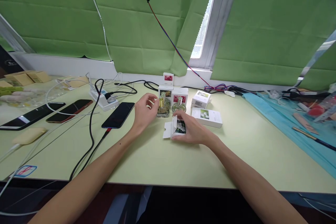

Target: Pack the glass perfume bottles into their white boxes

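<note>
My right hand [193, 127] grips a small white box [180, 126] with a white flower picture; its end flap lies open toward the left. Beside a glass perfume bottle with a gold neck [162, 106] is my left hand [147, 109], its fingers curled; whether they touch the bottle is hard to tell. A second glass bottle [179, 104] stands just behind the held box. White boxes with flower pictures [182, 92] stand behind the bottles. To the right lie a flat white box [207, 117] and a smaller white box [201, 98].
On the left are a black phone [118, 115] on a cable, two more phones [69, 111] and a white power strip [103, 100]. A blue plastic sheet [278, 119] with a brush on it covers the right side. Cables run along the back edge.
</note>
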The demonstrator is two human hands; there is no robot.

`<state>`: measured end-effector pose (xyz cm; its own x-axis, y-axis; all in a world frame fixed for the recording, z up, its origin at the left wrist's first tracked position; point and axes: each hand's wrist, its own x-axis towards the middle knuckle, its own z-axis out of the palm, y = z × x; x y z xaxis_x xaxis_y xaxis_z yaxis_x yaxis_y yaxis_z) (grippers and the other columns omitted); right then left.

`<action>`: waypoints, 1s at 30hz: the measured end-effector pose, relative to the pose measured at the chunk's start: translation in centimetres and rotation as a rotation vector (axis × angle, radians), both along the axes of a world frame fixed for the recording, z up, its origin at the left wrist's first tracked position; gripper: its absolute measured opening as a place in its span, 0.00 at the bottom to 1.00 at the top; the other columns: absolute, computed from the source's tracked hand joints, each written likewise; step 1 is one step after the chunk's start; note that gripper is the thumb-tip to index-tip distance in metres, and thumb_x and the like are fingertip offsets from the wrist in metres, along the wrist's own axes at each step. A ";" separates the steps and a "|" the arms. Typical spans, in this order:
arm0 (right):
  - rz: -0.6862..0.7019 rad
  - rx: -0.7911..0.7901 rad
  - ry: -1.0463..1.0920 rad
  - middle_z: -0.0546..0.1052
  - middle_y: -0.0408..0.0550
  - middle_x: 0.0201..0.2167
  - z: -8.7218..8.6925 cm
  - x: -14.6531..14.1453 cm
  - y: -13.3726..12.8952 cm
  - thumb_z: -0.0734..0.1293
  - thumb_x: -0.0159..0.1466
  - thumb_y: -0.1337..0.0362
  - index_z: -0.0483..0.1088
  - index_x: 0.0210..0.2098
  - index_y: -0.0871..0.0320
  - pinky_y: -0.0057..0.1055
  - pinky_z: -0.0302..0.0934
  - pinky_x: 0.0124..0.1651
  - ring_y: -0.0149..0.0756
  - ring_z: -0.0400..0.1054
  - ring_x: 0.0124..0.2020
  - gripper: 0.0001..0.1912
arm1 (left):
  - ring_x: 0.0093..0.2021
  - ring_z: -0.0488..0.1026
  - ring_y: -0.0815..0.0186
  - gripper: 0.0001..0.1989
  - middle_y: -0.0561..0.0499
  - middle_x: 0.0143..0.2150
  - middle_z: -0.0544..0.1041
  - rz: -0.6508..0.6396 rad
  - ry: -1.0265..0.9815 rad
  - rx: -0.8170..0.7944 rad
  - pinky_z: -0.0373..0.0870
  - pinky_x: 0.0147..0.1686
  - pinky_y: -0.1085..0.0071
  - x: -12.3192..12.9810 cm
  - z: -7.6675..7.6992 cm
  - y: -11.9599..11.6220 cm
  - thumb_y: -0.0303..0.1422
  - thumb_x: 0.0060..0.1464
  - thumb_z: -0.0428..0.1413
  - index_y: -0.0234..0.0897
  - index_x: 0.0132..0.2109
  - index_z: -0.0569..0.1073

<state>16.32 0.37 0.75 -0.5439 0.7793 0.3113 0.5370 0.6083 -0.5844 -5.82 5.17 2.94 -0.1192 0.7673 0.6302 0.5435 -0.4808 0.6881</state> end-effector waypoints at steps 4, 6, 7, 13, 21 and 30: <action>0.014 0.004 -0.027 0.74 0.55 0.55 -0.2 -0.1 -0.1 0.76 0.57 0.54 0.58 0.60 0.50 0.46 0.67 0.51 0.51 0.72 0.51 0.37 | 0.27 0.68 0.71 0.08 0.53 0.29 0.74 -0.047 -0.007 0.002 0.64 0.26 0.77 0.2 -0.2 0.0 0.37 0.56 0.58 0.37 0.36 0.74; 0.015 0.007 -0.029 0.73 0.55 0.55 -0.3 -0.1 -0.1 0.77 0.57 0.54 0.58 0.60 0.50 0.46 0.68 0.51 0.52 0.72 0.52 0.38 | 0.26 0.68 0.71 0.10 0.53 0.27 0.73 -0.115 -0.001 -0.020 0.64 0.26 0.76 0.3 -0.2 -0.2 0.39 0.57 0.58 0.37 0.33 0.73; 0.013 0.006 -0.029 0.73 0.55 0.56 -0.3 -0.1 -0.1 0.77 0.56 0.53 0.58 0.60 0.50 0.47 0.68 0.52 0.52 0.72 0.53 0.38 | 0.25 0.68 0.71 0.12 0.53 0.25 0.73 -0.165 0.002 -0.045 0.64 0.26 0.75 0.3 -0.2 -0.4 0.41 0.58 0.58 0.37 0.32 0.73; 0.002 0.031 0.025 0.73 0.54 0.57 -0.2 -0.2 0.1 0.77 0.57 0.54 0.58 0.60 0.50 0.50 0.66 0.55 0.52 0.71 0.55 0.37 | 0.18 0.64 0.72 0.18 0.54 0.25 0.77 -0.435 0.062 -0.362 0.61 0.20 0.75 1.0 0.1 -1.7 0.49 0.62 0.55 0.39 0.37 0.69; -0.065 0.061 0.105 0.73 0.55 0.56 -0.1 -0.6 0.1 0.76 0.57 0.56 0.57 0.60 0.52 0.48 0.68 0.53 0.51 0.71 0.54 0.37 | 0.12 0.65 0.71 0.17 0.59 0.20 0.74 -0.630 0.060 -0.603 0.54 0.14 0.77 1.7 -0.6 -2.1 0.50 0.63 0.54 0.41 0.42 0.63; -0.072 0.031 0.140 0.73 0.58 0.58 -0.6 -0.4 0.4 0.78 0.56 0.54 0.51 0.66 0.51 0.52 0.66 0.58 0.54 0.70 0.59 0.47 | 0.08 0.60 0.70 0.25 0.60 0.12 0.67 -0.688 -0.073 -0.819 0.45 0.11 0.79 2.1 -0.6 -2.5 0.54 0.63 0.52 0.40 0.55 0.66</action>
